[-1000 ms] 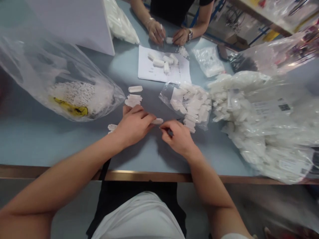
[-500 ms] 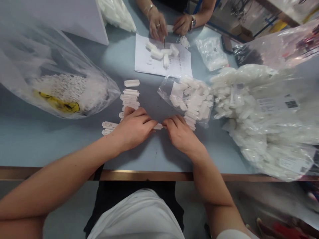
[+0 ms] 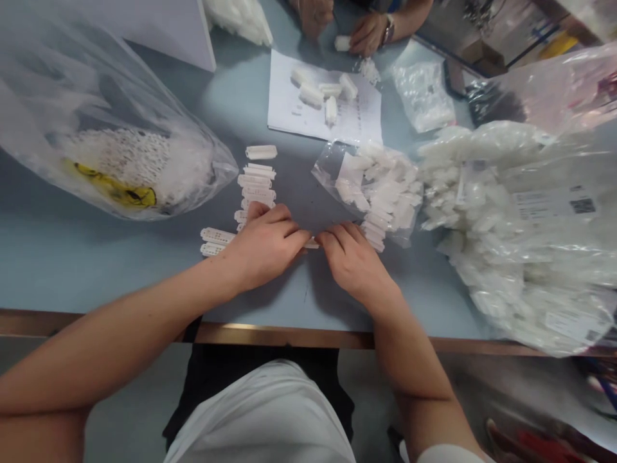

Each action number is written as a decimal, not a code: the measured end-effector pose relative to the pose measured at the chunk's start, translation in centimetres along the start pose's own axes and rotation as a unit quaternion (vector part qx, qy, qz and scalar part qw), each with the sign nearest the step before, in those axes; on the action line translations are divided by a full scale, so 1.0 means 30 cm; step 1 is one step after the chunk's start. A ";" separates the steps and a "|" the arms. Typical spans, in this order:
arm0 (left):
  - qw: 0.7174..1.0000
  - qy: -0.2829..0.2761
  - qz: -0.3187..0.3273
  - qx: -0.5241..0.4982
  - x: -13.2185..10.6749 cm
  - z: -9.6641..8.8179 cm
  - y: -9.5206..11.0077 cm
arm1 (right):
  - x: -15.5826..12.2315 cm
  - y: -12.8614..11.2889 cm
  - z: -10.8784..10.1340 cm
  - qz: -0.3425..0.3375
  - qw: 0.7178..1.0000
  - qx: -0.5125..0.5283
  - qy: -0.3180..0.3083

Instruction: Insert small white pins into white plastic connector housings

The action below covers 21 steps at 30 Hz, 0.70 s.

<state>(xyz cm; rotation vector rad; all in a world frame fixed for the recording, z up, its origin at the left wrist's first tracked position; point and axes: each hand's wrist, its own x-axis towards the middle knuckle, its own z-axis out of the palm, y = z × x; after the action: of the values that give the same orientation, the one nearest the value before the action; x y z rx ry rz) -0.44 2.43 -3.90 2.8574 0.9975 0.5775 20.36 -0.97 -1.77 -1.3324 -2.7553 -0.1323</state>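
Between my hands is a small white plastic strip (image 3: pixel 313 242), mostly covered by fingers. My left hand (image 3: pixel 265 247) closes on its left end, thumb and fingertips pressed together. At its right end, my right hand (image 3: pixel 349 257) pinches it in the same way. Beyond my left hand runs a column of white plastic strips (image 3: pixel 256 182), partly hidden by the knuckles. Two more perforated strips (image 3: pixel 216 236) lie left of that wrist. Just past my right hand, a few stacked white strips (image 3: pixel 376 230) rest against an open clear bag of white pieces (image 3: pixel 388 180).
A large clear bag with tiny white parts (image 3: pixel 139 161) lies at left. Large bags of white pieces (image 3: pixel 511 225) fill the right side. Across the table, a co-worker's hand (image 3: pixel 369 33) holds a white piece near a paper sheet (image 3: pixel 284 122) bearing several white blocks.
My left hand has moved slightly nearer my right, so less of the strip shows. The co-worker's left-side hand has shifted up and away from the white blocks. The whole view has shifted a little.
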 end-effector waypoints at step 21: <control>1.000 0.013 -0.009 -0.003 -0.002 0.008 0.006 | 0.004 -0.002 0.008 0.023 0.999 0.034 -0.002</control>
<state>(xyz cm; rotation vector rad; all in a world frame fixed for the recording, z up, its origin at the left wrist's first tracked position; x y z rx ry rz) -0.29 2.27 -4.10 2.8398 1.0207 0.6163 20.22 -0.89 -1.99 -1.3783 -2.7051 -0.0315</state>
